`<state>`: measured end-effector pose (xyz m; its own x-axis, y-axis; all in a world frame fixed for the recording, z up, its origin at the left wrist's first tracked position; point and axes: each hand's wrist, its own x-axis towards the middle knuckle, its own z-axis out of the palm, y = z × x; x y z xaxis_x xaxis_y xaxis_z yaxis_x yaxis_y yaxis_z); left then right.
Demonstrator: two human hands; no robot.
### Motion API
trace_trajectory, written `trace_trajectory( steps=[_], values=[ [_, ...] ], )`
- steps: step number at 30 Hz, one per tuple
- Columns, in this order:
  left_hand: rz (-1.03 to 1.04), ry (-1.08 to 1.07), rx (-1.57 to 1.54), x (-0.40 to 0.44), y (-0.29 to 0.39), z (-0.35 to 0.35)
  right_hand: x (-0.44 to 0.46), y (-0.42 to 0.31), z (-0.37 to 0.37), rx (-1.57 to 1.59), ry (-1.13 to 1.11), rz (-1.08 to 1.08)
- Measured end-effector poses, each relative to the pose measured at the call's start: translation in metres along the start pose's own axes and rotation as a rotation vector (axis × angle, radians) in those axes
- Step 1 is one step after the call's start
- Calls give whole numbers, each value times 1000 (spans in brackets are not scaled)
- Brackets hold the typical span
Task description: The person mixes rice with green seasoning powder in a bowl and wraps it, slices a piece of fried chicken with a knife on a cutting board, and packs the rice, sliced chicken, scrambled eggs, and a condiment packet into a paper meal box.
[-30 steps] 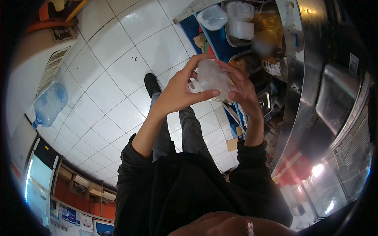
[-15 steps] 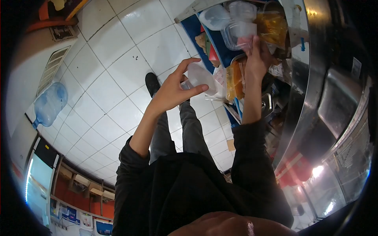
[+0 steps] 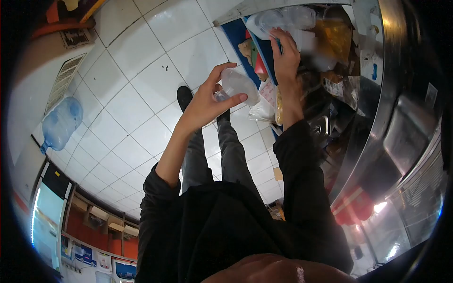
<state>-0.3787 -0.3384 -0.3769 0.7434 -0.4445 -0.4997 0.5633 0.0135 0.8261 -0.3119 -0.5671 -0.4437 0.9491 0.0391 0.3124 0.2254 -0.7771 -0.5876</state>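
My left hand (image 3: 206,100) is closed around a clear plastic tub (image 3: 239,86), thumb on one side and fingers on the other, above the tiled floor. My right hand (image 3: 286,53) reaches over the blue-sided compartment (image 3: 262,47), fingers stretched out and slightly bent. Its fingertips lie at the edge of a group of clear plastic containers (image 3: 283,20); whether they touch them I cannot make out. A bag with amber contents (image 3: 336,35) lies right of those containers, partly blurred. Below my right wrist, a clear bag with printed paper (image 3: 265,101) hangs at the compartment's side.
A steel counter (image 3: 361,141) runs along the right. White floor tiles (image 3: 137,75) stretch out at the left. A blue water jug (image 3: 61,123) lies near the left wall. Shelves with boxes (image 3: 101,219) are at lower left.
My right hand has moved left and up, off the pinkish item among the containers. Some containers have shifted, and the amber bag near my right wrist is less visible. My left hand still holds the tub.
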Motion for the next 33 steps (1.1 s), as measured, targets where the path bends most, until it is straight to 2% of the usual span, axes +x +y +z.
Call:
trace_trajectory(
  steps=[3,5,7,8,9,11,12,14,16,17,20,23,24,26,27,28,31,33],
  values=[
    [34,25,-1,6,-4,-1,2,-3,-9,-72,37,-61],
    [52,43,-24,10,-3,-1,6,-21,-25,65,281,155],
    [88,65,-78,17,-12,2,1,-21,-42,127,360,196],
    [125,86,-134,19,-14,5,-5,-26,-59,192,208,306],
    [123,80,-136,21,-13,7,-6,-30,-76,436,37,408],
    [-11,59,-279,26,-9,10,-3,-45,-110,837,-276,725],
    [-7,58,-281,29,-9,13,-7,-63,-112,589,-509,705],
    [-88,6,-280,34,-16,22,-15,-75,-107,332,-734,676],
    [-129,-49,-280,38,-20,32,-38,-66,-100,72,-787,350],
    [-168,-104,-278,40,-22,38,-39,-61,-104,71,-783,358],
    [-211,-114,-309,42,-32,53,-28,-42,-116,-106,-684,357],
    [-228,-97,-344,34,-36,60,-10,-18,-121,-497,-634,455],
    [-235,-116,-340,29,-38,58,-10,-5,-116,-496,-630,458],
    [-240,-112,-347,17,-52,56,-14,29,-96,-684,-579,235],
    [-237,-114,-343,9,-59,53,-15,40,-86,-684,-574,236],
    [-265,-74,-339,2,-65,50,-14,50,-77,-647,-462,392],
    [-326,4,-336,-24,-77,36,-12,40,-71,-591,-264,637],
    [-342,46,-326,-39,-79,23,-13,35,-71,-564,-164,720]
  ],
)
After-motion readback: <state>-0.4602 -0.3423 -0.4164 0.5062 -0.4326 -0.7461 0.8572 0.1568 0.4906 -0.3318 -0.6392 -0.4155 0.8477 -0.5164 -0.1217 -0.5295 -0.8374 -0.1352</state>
